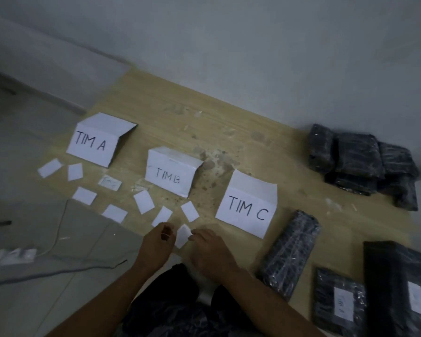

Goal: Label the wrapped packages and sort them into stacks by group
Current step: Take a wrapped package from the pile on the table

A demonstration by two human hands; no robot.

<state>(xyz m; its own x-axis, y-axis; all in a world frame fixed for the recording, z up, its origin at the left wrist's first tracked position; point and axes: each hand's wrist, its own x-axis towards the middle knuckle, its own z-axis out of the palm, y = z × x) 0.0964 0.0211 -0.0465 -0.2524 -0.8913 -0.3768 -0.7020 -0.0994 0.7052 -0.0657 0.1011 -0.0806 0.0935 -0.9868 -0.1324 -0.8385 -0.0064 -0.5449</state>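
Observation:
My left hand (157, 246) and my right hand (210, 251) meet over a small white paper slip (182, 235) on the wooden mat; both pinch at it, and the left fingers also hold something small and whitish. Several blank slips (144, 201) lie scattered to the upper left. Three folded paper signs stand behind them: TIM A (95, 142), TIM B (170, 175) and TIM C (247, 210). One black wrapped package (291, 251) lies right of my right hand. Two labelled black packages (338, 302) (399, 288) sit at the lower right. A pile of unlabelled black packages (360, 164) rests by the wall.
The wooden mat (229, 132) lies on a grey floor against a pale wall. A white cable (58, 229) and power strip (17, 255) lie on the floor at left. My legs in dark patterned clothing fill the bottom centre.

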